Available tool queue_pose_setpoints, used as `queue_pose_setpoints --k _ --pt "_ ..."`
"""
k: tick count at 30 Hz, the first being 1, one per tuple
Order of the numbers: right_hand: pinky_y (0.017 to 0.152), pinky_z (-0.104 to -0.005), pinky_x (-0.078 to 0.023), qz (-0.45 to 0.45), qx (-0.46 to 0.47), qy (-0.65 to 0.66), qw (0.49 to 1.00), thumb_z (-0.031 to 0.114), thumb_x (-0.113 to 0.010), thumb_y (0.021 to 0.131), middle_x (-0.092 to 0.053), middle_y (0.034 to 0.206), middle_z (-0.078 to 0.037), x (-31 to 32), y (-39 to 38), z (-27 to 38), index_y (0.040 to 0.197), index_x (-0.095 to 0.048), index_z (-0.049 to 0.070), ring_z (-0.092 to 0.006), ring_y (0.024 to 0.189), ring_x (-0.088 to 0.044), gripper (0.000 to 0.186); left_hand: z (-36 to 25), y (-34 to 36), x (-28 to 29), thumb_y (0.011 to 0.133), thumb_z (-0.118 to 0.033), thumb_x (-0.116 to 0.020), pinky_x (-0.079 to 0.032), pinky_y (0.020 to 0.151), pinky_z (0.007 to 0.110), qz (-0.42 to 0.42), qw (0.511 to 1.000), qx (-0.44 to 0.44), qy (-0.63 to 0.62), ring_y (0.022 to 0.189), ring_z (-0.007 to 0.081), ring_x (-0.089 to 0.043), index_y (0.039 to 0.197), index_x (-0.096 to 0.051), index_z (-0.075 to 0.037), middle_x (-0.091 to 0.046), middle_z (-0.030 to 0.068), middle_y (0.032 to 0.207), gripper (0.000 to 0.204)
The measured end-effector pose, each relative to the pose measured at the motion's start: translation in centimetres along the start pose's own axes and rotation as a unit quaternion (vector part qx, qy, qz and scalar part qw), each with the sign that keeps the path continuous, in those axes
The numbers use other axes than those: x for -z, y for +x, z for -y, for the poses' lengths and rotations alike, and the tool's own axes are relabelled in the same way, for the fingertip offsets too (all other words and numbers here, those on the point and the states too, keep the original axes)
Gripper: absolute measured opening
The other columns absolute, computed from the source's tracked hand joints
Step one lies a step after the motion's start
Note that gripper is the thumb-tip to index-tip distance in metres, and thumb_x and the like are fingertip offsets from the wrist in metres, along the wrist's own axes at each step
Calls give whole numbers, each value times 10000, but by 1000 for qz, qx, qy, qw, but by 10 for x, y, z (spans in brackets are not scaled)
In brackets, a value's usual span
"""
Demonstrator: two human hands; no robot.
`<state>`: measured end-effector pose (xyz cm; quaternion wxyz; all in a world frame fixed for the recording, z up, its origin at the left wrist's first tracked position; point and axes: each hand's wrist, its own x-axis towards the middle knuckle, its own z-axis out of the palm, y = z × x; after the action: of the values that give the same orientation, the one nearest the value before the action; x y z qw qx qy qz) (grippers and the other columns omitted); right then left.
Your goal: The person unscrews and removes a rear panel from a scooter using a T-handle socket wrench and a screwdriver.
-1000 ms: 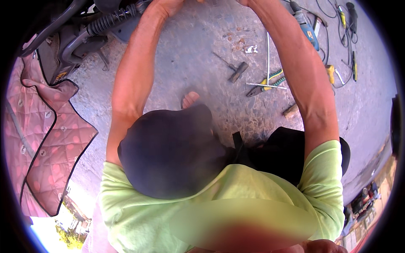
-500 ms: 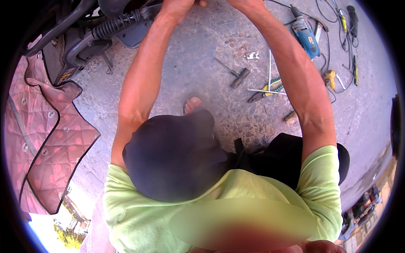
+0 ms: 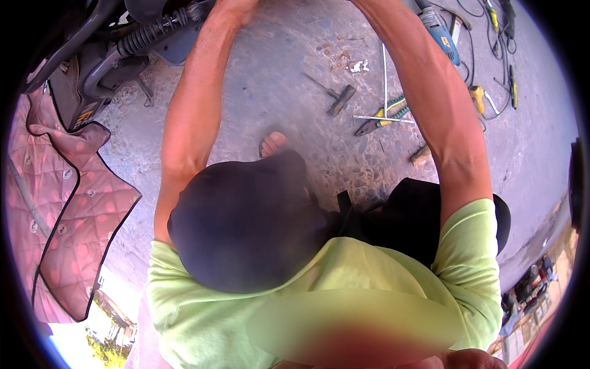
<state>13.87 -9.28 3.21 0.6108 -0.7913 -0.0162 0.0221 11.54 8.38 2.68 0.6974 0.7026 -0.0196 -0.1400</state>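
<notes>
My left hand (image 3: 242,10) reaches to the top edge, beside the dark vehicle's shock absorber (image 3: 147,38); its fingers are cut off, so what it holds is unclear. My right forearm (image 3: 430,86) runs up out of view, with that hand beyond the edge. Between my arms on the stained concrete lie a hammer (image 3: 341,100), a T-shaped metal wrench (image 3: 385,77), yellow-and-green pliers (image 3: 369,126), small rusty bits and a scrap of foil (image 3: 358,65). A blue power drill (image 3: 441,35) lies right of my right forearm.
A pink quilted mat (image 3: 74,221) with black edging is at the left, below the vehicle. Cables, a yellow-handled tool (image 3: 477,98) and a screwdriver (image 3: 513,86) lie at the right. My sandalled foot (image 3: 273,144) is below the hammer. More items (image 3: 534,280) line the lower-right rim.
Compared with half a second ago, both arms reach a little higher, carrying more of the hands past the top edge. The floor and tools appear shifted slightly up in the picture.
</notes>
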Motion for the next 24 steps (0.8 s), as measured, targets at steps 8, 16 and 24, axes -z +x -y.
queue_pose_setpoints --k 8,16,24 --pt "735 -450 -563 -95 90 -160 978 260 -706 925 -737 824 -216 -7 -14 9 873 -719 -19 -347 783 -736 284 0 -2 -4 998 -176 -626 -485 606 270 6 1000 -23 -11 657 126 -579 1155 -608 -35 -632 26 816 212" --pt "796 -469 -559 -52 37 -146 987 243 -662 947 -739 884 -241 -1 -6 4 928 -734 -4 -384 894 -741 258 0 -2 1 996 -169 -632 -488 630 286 9 1000 -7 -2 679 136 -586 1187 -606 -36 -640 38 832 234" --pt "784 -464 -554 9 -21 46 999 247 -689 932 -736 872 -217 -3 4 -9 941 -728 -10 -383 847 -730 261 1 -2 2 999 -176 -631 -495 643 285 25 999 -22 -2 681 136 -594 1215 -602 -29 -652 46 854 263"
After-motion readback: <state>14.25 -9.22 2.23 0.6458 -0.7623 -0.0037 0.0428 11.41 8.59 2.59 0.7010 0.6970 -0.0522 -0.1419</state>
